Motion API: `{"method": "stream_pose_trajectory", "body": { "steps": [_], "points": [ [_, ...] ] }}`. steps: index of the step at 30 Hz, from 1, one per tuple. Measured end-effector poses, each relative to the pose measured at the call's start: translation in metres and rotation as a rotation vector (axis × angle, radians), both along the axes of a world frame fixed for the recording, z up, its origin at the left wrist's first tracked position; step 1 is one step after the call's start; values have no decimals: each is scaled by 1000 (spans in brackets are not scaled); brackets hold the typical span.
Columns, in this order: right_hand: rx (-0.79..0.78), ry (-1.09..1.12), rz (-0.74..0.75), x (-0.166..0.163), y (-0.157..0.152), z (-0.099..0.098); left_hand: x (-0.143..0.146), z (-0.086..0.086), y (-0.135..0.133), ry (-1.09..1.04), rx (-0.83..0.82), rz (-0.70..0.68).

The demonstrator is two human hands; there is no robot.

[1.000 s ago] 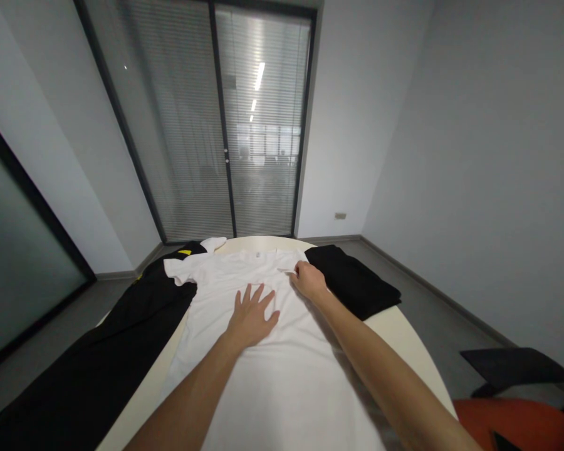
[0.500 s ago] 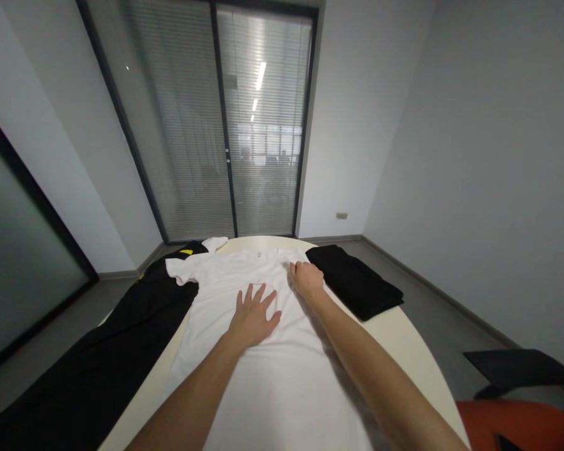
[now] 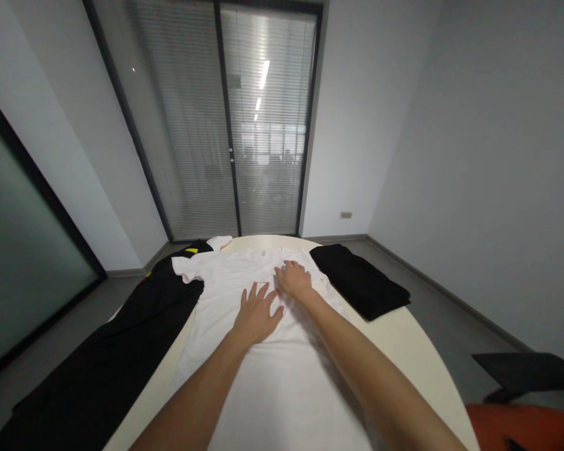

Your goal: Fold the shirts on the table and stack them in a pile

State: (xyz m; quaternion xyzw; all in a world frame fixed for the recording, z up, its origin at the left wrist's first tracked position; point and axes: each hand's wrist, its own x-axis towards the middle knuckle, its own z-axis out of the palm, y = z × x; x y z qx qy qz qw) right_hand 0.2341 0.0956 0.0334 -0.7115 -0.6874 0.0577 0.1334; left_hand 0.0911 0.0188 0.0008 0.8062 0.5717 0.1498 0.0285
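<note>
White shirt (image 3: 272, 351) under both flat, outstretched hands: left hand (image 3: 257, 313), right hand (image 3: 293, 281).

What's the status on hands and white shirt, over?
Left hand flat on white T-shirt, fingers spread. Right hand palm-down beside it, below the collar. Black garment left, folded black cloth right, both clear of hands.

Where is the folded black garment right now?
In the head view, the folded black garment lies on the right side of the table, just right of the white T-shirt and the right hand.
</note>
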Motion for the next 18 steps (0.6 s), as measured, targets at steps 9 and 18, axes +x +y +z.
{"method": "stream_pose_trajectory", "body": {
  "steps": [9, 18],
  "points": [
    [12, -7, 93, -7, -12, -31, -9, 4, 14, -320, 170, 160],
    [-14, 22, 101, -5, -16, -23, -151, 56, 73, -430, 242, 891]
  ]
}}
